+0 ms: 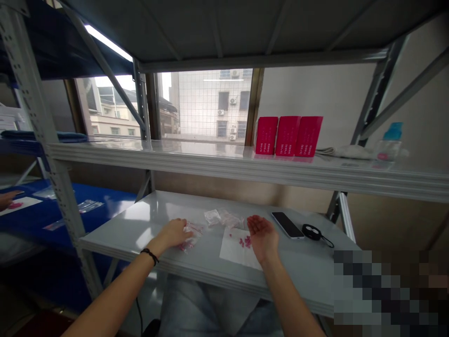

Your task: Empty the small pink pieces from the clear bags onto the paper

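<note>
My left hand [174, 232] rests palm down on the grey shelf [147, 220], fingers on a small clear plastic bag [191, 238] with pink bits in it. My right hand [262, 235] lies palm up with fingers apart and nothing in it, over the right edge of a white sheet of paper [235, 249]. Several small pink pieces [245, 241] lie on that sheet just left of the palm. More crumpled clear bags [224, 217] sit behind the sheet.
A black phone [287, 224] and a small black round device with a cord [312, 231] lie right of my right hand. Three red boxes [287, 135] and a bottle [390, 142] stand on the upper shelf. Another person's hand [7, 199] works at the blue table at far left.
</note>
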The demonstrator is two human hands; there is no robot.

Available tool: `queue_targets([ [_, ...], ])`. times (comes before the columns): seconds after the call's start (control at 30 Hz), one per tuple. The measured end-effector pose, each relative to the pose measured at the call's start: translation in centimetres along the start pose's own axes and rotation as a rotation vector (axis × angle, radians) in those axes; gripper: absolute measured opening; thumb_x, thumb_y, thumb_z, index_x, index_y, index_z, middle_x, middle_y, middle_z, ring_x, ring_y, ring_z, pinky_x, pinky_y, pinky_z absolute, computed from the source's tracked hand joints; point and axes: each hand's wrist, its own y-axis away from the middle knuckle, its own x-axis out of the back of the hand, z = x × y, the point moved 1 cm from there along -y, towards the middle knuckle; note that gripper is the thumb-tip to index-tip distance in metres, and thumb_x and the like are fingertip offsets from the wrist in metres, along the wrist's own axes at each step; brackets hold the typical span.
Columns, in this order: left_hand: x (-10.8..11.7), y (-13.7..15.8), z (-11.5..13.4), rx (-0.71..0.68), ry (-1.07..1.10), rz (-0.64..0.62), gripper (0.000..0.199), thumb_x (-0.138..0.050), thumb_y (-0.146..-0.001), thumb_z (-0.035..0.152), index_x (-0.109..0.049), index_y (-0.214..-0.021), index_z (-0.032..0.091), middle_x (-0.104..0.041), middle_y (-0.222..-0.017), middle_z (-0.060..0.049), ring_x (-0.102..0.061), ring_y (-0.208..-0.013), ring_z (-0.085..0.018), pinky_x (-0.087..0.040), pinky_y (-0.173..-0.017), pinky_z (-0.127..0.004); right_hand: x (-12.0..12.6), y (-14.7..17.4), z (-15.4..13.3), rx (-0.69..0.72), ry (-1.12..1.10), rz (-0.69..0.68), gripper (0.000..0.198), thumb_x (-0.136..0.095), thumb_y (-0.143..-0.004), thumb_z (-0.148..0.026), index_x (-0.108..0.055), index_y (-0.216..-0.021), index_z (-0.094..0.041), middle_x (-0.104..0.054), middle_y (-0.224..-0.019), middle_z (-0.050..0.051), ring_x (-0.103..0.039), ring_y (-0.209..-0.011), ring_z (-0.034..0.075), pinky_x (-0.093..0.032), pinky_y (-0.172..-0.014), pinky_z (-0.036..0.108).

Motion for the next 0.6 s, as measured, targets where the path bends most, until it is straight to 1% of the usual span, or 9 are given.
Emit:
queue_targets([
  [0.07,-0.8,0.6,0.2,0.011,-0.034,0.035,0.036,-0.069,-0.079,0.045,-0.072,-0.097,0.014,-0.069,-0.113,-0.022,-0.06,-0.115,-0.038,-0.04,-0.1,-0.044,-0.7,1.5,0.4,-0.02,-0.008,-0.046,0.01,-0.066,-0.074,-0.026,-0.073,-0.075,-0.019,-0.073,-0.079,0.004,-0.068,-0.079,0.02,-0.055,-0.075,0.034],
  [0.13,-1.2,0.7,0.5,0.013,-0.047,0.05,0.035,-0.069,-0.077,0.045,-0.072,-0.094,0.015,-0.07,-0.112,-0.022,-0.06,-0.114,-0.038,-0.041,-0.098,-0.042,-1.3,3.0,0.7,-0.032,-0.002,-0.091,0.011,-0.068,-0.073,-0.025,-0.074,-0.078,-0.017,-0.072,-0.08,0.004,-0.067,-0.079,0.019,-0.053,-0.071,0.031],
  [0.23,-1.2,0.4,0.7,0.01,-0.036,0.046,0.026,-0.07,-0.074,0.038,-0.07,-0.089,0.016,-0.072,-0.1,-0.017,-0.065,-0.102,-0.035,-0.045,-0.088,-0.037,-1.5,5.0,0.5,-0.027,0.021,-0.136,0.012,-0.07,-0.073,-0.027,-0.075,-0.079,-0.017,-0.069,-0.083,0.003,-0.063,-0.078,0.017,-0.049,-0.066,0.027],
  [0.33,-0.9,0.1,0.7,0.011,-0.012,0.073,0.024,-0.07,-0.071,0.025,-0.067,-0.093,0.017,-0.072,-0.1,-0.013,-0.066,-0.096,-0.03,-0.045,-0.082,-0.033,-1.3,6.3,-0.1,-0.003,0.053,-0.163,0.012,-0.07,-0.075,-0.03,-0.075,-0.078,-0.019,-0.065,-0.083,0.002,-0.059,-0.081,0.017,-0.047,-0.066,0.027],
  [0.43,-0.9,0.2,0.6,0.019,0.011,0.122,0.024,-0.065,-0.074,0.018,-0.063,-0.098,0.018,-0.072,-0.101,-0.011,-0.066,-0.097,-0.028,-0.044,-0.081,-0.032,-1.2,7.2,-0.6,0.003,0.11,-0.215,0.01,-0.071,-0.076,-0.028,-0.074,-0.077,-0.019,-0.063,-0.082,0.002,-0.056,-0.081,0.017,-0.045,-0.069,0.027],
  [0.6,-1.6,0.7,0.1,0.054,0.054,0.199,0.031,-0.059,-0.082,0.015,-0.057,-0.112,0.017,-0.072,-0.089,-0.009,-0.068,-0.09,-0.027,-0.045,-0.077,-0.033,-1.7,8.1,-0.1,-0.04,0.248,-0.338,0.006,-0.071,-0.078,-0.023,-0.073,-0.077,-0.018,-0.062,-0.077,0.003,-0.052,-0.076,0.016,-0.04,-0.068,0.027],
])
